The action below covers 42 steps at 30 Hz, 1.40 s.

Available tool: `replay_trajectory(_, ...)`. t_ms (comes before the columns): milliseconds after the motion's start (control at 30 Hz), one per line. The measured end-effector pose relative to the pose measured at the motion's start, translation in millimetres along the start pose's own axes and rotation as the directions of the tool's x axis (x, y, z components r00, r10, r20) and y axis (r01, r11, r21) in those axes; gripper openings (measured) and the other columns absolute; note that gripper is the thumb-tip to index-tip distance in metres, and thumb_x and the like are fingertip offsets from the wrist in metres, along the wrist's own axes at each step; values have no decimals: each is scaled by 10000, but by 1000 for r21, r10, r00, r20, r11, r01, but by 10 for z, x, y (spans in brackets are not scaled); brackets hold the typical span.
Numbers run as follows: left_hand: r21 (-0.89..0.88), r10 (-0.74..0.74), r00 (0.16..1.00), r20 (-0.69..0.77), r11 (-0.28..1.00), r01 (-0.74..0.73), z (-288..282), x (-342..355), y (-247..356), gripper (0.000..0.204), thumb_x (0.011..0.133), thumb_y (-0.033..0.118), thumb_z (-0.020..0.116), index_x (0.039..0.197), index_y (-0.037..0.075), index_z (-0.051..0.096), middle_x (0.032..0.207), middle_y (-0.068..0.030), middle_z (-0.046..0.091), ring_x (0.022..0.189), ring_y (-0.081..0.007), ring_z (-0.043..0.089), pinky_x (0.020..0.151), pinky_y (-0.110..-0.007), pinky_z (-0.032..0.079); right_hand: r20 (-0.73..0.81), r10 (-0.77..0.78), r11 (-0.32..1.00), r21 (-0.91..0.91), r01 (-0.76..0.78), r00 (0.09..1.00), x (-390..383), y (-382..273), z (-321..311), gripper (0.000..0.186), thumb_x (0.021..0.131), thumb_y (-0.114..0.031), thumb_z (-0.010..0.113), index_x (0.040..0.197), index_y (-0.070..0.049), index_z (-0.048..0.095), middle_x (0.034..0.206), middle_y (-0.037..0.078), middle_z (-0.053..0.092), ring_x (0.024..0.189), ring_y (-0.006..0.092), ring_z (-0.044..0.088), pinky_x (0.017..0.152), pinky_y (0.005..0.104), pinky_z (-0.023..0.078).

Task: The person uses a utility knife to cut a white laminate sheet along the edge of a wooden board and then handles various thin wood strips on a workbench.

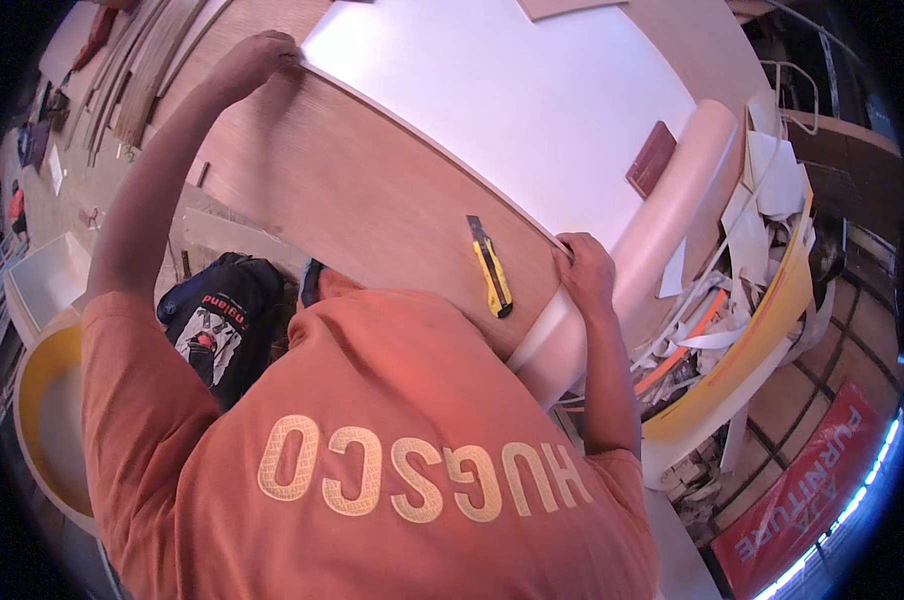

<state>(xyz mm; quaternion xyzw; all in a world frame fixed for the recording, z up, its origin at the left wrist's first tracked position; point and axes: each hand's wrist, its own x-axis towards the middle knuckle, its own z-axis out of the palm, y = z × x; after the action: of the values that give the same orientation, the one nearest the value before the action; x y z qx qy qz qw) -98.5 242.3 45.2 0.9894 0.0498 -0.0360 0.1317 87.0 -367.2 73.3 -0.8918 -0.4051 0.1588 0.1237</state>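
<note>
Hands of the camera's wearer: not in view, so whether they are apart or closed cannot be told. Both hands shown belong to a co-worker in an orange shirt, bent over the bench.

- Plywood panel (372, 210): broad, rigid, matt grain; likely heavy.
- White laminate sheet (512, 100): lies on the panel, thin, glossy, probably slippery and whippy, brittle at the edge; best held at two well-separated edge points. Co-worker's left hand (257, 58) pinches its far corner; co-worker's right hand (584, 272) is closed on its near edge.
- Laminate roll (662, 220): pale, cylindrical, beside the right hand.
- Offcut heap (762, 210): curled white strips.
- Maroon sample (652, 158): small rectangle, flat on the sheet.
- Utility knife (491, 268): yellow-black, on the plywood near the right hand.
</note>
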Motion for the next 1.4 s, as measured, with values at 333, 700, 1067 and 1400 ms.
replay_trajectory(333,-87,-95,993,66,991,100,-23,43,115,242,962,70,597,1127,-37,738,1213,-175,725,1159,-332,684,1026,-397,550,27,48,998,-52,-46,998,-38,-3,8,181,867,-162,749,1028,-81,757,1003,113,753,977,293,709,875,422,575)
replay_trajectory(700,-70,-81,997,-15,994,80,12,38,110,210,1017,124,593,1067,-20,738,1089,-144,731,1025,-310,710,961,-402,571,64,-30,999,-37,32,997,-49,69,-43,221,858,-125,736,1070,-63,749,1028,124,749,1006,300,702,894,428,575)
replay_trajectory(1067,-101,-78,997,-28,992,75,-6,30,126,195,996,110,622,1091,-23,729,1150,-158,719,1070,-331,690,991,-422,549,137,132,989,-81,-121,982,-205,136,-218,212,908,-100,681,1101,-39,745,1051,172,753,1014,363,709,904,467,558)
replay_trajectory(1400,-218,-223,974,-28,953,212,54,69,206,182,962,187,707,1047,41,777,1070,-147,750,1005,-320,708,946,-418,545,199,181,976,-156,-151,963,-159,143,-110,164,922,-158,708,1021,-51,784,957,199,759,905,380,736,841,483,571)
